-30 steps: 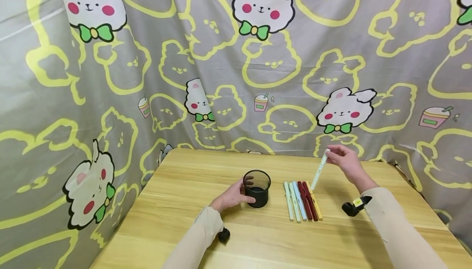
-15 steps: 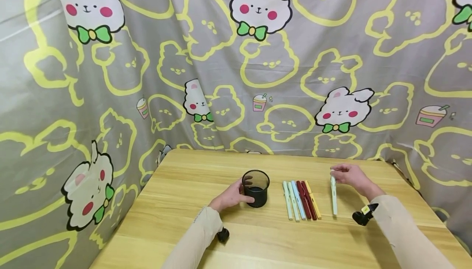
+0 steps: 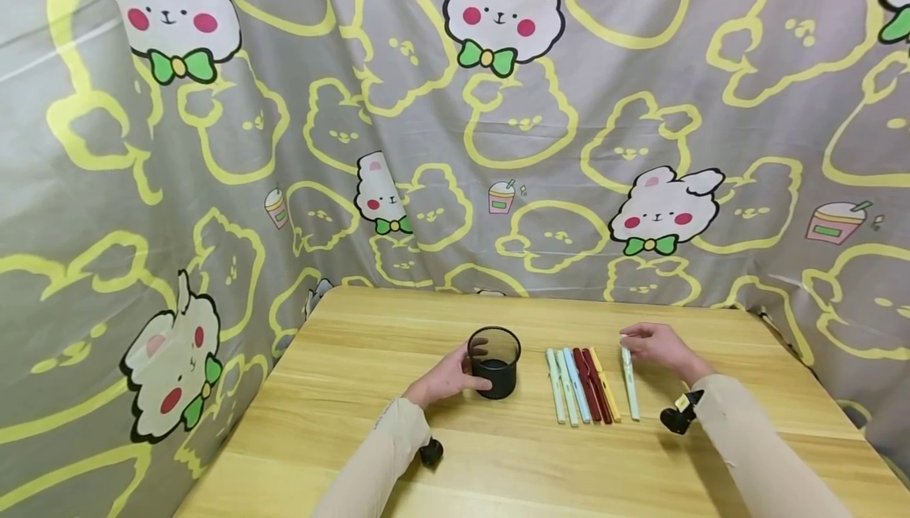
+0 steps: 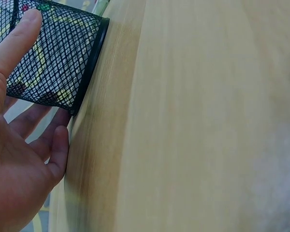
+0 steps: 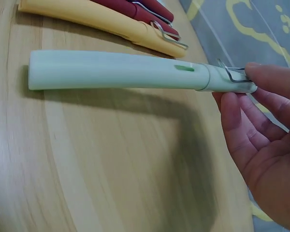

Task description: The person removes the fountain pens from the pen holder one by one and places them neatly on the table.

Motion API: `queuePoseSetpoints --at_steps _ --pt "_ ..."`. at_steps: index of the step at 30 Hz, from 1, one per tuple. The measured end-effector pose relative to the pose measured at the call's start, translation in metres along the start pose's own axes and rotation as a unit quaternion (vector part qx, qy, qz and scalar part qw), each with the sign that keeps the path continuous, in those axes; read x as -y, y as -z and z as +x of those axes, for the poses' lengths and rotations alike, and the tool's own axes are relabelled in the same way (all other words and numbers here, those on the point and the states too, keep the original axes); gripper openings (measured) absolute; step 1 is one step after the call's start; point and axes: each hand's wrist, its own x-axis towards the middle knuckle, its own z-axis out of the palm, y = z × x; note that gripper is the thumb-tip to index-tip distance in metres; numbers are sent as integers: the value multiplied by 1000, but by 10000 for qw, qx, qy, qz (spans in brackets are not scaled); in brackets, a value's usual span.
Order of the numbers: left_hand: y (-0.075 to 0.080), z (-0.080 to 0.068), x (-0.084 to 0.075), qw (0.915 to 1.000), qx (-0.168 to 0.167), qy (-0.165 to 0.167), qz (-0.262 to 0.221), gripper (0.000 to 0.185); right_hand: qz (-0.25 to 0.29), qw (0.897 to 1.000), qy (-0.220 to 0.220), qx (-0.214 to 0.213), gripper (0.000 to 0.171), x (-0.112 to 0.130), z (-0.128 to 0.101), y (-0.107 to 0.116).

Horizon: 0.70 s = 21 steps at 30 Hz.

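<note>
Pale wooden table (image 3: 341, 423), grain running left to right. On it, lying flat, a tight row of pens (image 3: 583, 386) side by side, touching or nearly so: pale green at the left, then light blue (image 3: 577, 386), dark red (image 3: 590, 386), yellow (image 3: 606, 392) at the right (wire clips plain on the red and yellow ones in the right wrist view). Behind and to both sides, hanging in folds, a grey cloth (image 3: 426, 147) printed with yellow outlines, white rabbits with green bow ties and small drink cups.

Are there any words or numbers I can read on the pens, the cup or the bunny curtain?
None can be read: the pens, the pale green pen at the right hand, the black mesh cup and the curtain show only pictures and plain colours, no letters or numbers.
</note>
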Motion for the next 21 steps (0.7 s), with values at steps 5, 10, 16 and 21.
queuePoseSetpoints --at_steps 5,10,16,21 --pt "0 0 -1 10000 -9 5 19 77 -153 9998 -49 74 48 1 4 -8" --pt "0 0 -1 10000 7 -12 25 77 -290 9995 -83 131 46 3 8 -15" --pt "0 1 -1 10000 1 25 2 78 -473 9988 -44 151 44 2 11 -19" --pt "0 1 0 10000 0 49 -72 79 -474 9987 -80 165 44 3 11 -21"
